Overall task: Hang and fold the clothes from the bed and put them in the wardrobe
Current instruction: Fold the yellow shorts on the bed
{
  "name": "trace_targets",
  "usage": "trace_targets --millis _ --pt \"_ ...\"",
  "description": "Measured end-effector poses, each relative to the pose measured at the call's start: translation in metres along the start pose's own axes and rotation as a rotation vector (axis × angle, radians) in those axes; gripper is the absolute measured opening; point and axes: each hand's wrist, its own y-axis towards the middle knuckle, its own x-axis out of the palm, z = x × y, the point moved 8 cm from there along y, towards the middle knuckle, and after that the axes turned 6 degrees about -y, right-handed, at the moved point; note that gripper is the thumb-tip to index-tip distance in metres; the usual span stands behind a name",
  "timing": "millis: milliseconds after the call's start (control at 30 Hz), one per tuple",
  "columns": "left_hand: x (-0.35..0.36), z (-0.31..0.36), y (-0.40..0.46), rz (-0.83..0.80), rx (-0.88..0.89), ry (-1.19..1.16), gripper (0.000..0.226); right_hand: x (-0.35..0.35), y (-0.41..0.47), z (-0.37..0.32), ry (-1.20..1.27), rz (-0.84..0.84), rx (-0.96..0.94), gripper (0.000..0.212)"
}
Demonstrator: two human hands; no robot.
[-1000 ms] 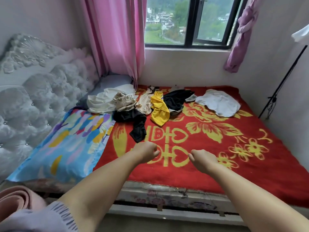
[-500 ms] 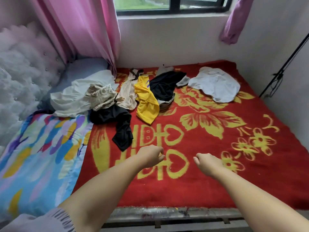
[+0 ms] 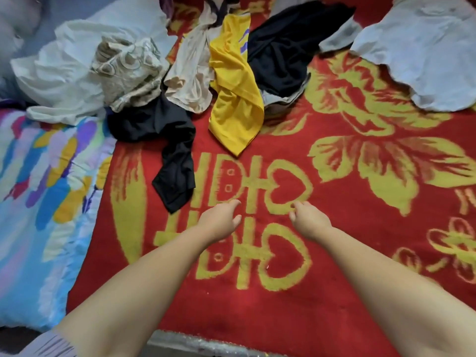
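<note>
The view has dropped closer since half a second ago; window and wall are gone. Left hand (image 3: 221, 220) and right hand (image 3: 307, 220) have loosened, fingers relaxed, holding nothing, above bare red blanket (image 3: 334, 292). Clothes pile (image 3: 195, 81) lies far; black garment (image 3: 175, 173) trails nearest.

White garment (image 3: 425, 52) cut by top/right edge; black top (image 3: 278, 50) partly under yellow shirt (image 3: 235, 99), maybe.

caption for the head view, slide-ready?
Both empty hands, left and right, reach over the red blanket toward the black garment.
</note>
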Motion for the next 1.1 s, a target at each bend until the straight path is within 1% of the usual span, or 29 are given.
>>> trace_targets --millis 133,200,267,333,433,467,533,600,667,733,800,900,1000,1100 --pt "0.009 -0.028 0.075 0.098 0.001 -0.016 0.049 0.028 0.077 -0.015 0.051 0.094 -0.002 0.044" --pt "0.008 -0.042 0.113 0.157 0.006 0.013 0.051 0.050 0.110 -0.016 -0.004 0.109 -0.023 0.049" --pt "0.005 -0.054 0.146 0.211 0.017 0.065 0.054 0.073 0.131 -0.010 -0.115 0.142 -0.053 0.053" --pt "-0.006 -0.059 0.178 0.297 0.063 0.146 0.060 0.083 0.139 -0.008 -0.215 0.259 -0.088 0.055" --pt "-0.027 -0.054 0.223 0.436 0.169 0.247 0.070 0.079 0.140 -0.012 -0.161 0.499 -0.128 0.055" --pt "-0.032 -0.052 0.239 0.444 0.184 0.276 0.071 0.078 0.142 -0.012 -0.140 0.541 -0.139 0.054" --pt "-0.034 -0.050 0.263 0.400 0.163 0.317 0.067 0.080 0.140 -0.013 -0.151 0.566 -0.145 0.053" --pt "-0.041 -0.047 0.279 0.419 0.178 0.268 0.054 0.081 0.137 -0.012 -0.167 0.577 -0.141 0.053" --pt "-0.059 -0.046 0.287 0.472 0.182 0.115 0.038 0.080 0.140 -0.011 -0.170 0.566 -0.142 0.053" --pt "-0.071 -0.049 0.293 0.478 0.129 -0.040 0.030 0.080 0.140 -0.010 -0.175 0.567 -0.141 0.054" --pt "-0.069 -0.047 0.288 0.458 0.108 -0.020 0.024 0.080 0.140 -0.009 -0.173 0.571 -0.137 0.054" --pt "-0.036 -0.051 0.257 0.432 0.098 0.075 0.014 0.079 0.142 -0.008 -0.163 0.590 -0.141 0.055" --pt "-0.002 -0.066 0.219 0.444 0.052 0.004 0.003 0.081 0.146 -0.009 -0.153 0.578 -0.142 0.055" --pt "0.025 -0.076 0.182 0.400 -0.009 -0.049 0.018 0.085 0.148 -0.007 -0.158 0.467 -0.102 0.057"
